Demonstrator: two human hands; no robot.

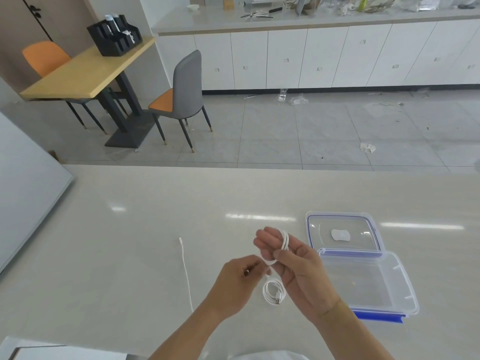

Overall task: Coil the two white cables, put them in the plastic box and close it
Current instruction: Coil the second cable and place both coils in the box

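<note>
My right hand is raised above the counter with loops of a white cable wound around its fingers. My left hand pinches the same cable just left of the loops; its loose tail trails left across the counter to a plug end. A second white cable lies coiled on the counter below my hands. The clear plastic box with blue clips sits open to the right, and its lid lies flat behind it.
The pale counter stretches wide on the left and ends at a far edge. A white board leans at the left edge. Beyond are a tiled floor, a wooden table with chairs, and white cabinets.
</note>
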